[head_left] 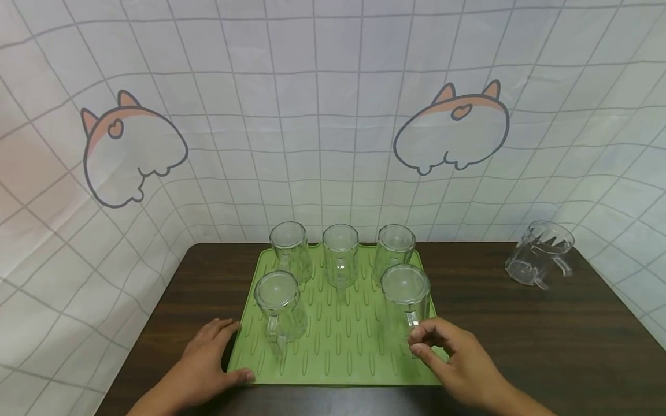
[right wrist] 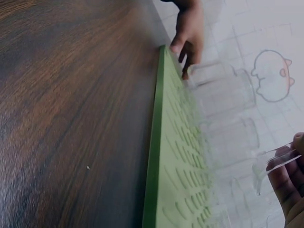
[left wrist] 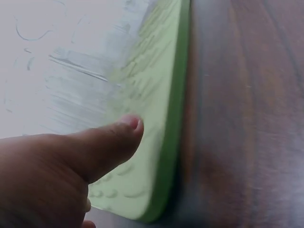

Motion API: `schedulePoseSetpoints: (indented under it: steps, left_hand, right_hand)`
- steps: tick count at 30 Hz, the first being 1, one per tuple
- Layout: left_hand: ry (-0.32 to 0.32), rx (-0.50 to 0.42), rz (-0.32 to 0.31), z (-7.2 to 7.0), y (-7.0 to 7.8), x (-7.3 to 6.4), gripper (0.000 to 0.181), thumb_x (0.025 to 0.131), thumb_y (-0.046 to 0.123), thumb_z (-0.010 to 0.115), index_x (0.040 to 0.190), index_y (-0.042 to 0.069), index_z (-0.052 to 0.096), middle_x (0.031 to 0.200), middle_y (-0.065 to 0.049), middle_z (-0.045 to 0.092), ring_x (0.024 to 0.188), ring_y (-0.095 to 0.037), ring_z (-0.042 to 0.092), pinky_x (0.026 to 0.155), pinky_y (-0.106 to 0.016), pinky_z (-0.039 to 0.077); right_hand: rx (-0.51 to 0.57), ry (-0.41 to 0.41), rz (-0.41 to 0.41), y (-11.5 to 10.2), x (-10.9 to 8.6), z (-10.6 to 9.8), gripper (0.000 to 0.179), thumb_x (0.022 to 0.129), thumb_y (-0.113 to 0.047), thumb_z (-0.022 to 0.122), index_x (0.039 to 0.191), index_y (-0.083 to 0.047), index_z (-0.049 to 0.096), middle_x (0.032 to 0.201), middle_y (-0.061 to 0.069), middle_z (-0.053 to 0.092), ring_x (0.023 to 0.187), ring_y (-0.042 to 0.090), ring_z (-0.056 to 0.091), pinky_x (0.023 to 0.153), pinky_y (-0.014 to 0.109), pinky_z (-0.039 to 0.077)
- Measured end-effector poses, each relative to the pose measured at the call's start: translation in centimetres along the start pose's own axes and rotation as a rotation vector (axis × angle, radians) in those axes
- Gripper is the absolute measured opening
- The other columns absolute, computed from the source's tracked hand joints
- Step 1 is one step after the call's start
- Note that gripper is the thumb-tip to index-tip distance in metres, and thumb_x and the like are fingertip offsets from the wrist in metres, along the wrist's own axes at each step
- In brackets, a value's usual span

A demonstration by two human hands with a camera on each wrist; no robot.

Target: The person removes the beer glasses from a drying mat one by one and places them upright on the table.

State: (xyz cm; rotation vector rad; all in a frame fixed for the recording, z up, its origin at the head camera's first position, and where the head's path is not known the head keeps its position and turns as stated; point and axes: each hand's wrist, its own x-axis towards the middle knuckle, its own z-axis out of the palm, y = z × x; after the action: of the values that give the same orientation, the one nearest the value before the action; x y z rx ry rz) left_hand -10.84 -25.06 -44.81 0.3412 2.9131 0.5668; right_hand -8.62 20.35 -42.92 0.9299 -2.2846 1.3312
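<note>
- Bare left hand (head_left: pixel 205 355), fingers relaxed and apart, sets its thumb on the front-left corner of a green, rubbery-looking, ridged mat (head_left: pixel 359 370).
- Bare right hand (head_left: pixel 468 361), fingers curled, pinches a clear, thick-edged mug (head_left: pixel 406 289) by its handle (head_left: pixel 412 319), front right; whether it touches the mat, I cannot tell.
- Work looks well along: four similar mugs (head_left: pixel 340 240) stand on the mat, seemingly inverted; another transparent mug (head_left: pixel 541 245) sits apart on the dark wood-grained table (head_left: pixel 546 341).

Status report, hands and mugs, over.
Right hand pinching handle of front right mug. Left hand at green mat, front left. Four other mugs on mat. Sixth mug far right, clear of both hands.
</note>
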Motion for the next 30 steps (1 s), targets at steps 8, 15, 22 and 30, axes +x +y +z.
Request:
schedulePoseSetpoints:
  steps: [8, 15, 22, 30]
  left_hand:
    - [0.375, 0.092, 0.079, -2.6, 1.4, -0.3, 0.082, 0.083, 0.032, 0.087, 0.145, -0.005, 0.047, 0.136, -0.031, 0.054, 0.124, -0.054, 0.05, 0.095, -0.074, 0.037]
    - [0.689, 0.035, 0.21, -4.4, 4.2, 0.0, 0.073, 0.079, 0.013, 0.086, 0.14, -0.007, 0.05, 0.135, -0.031, 0.052, 0.122, -0.054, 0.049, 0.093, -0.071, 0.035]
    - [0.744, -0.015, 0.409, -5.5, 8.3, -0.2, 0.06, 0.096, 0.033, 0.071, 0.138, -0.006, 0.052, 0.139, -0.026, 0.053, 0.125, -0.05, 0.049, 0.095, -0.069, 0.035]
    - [0.686, -0.045, 0.587, -4.7, 12.1, -0.1, 0.06, 0.107, 0.051, 0.044, 0.139, 0.001, 0.055, 0.142, -0.017, 0.052, 0.132, -0.041, 0.046, 0.099, -0.064, 0.035]
  right_hand:
    - [0.011, -0.005, -0.014, 0.0, 0.0, -0.8, 0.044, 0.082, 0.019, 0.073, 0.108, -0.015, 0.062, 0.098, -0.004, 0.068, 0.088, 0.009, 0.067, 0.076, 0.02, 0.055]
    - [0.005, -0.012, -0.012, -0.1, 0.1, -1.2, 0.046, 0.082, 0.02, 0.072, 0.11, -0.015, 0.061, 0.101, -0.005, 0.066, 0.088, 0.009, 0.065, 0.075, 0.022, 0.055]
    - [-0.051, -0.02, 0.011, 0.1, 0.1, -1.3, 0.045, 0.083, 0.017, 0.073, 0.111, -0.017, 0.063, 0.103, -0.008, 0.064, 0.087, 0.007, 0.062, 0.074, 0.021, 0.052]
    - [-0.08, 0.011, -0.055, 0.0, 0.1, -1.1, 0.043, 0.084, 0.013, 0.075, 0.115, -0.016, 0.067, 0.108, -0.004, 0.066, 0.087, 0.008, 0.061, 0.072, 0.018, 0.047]
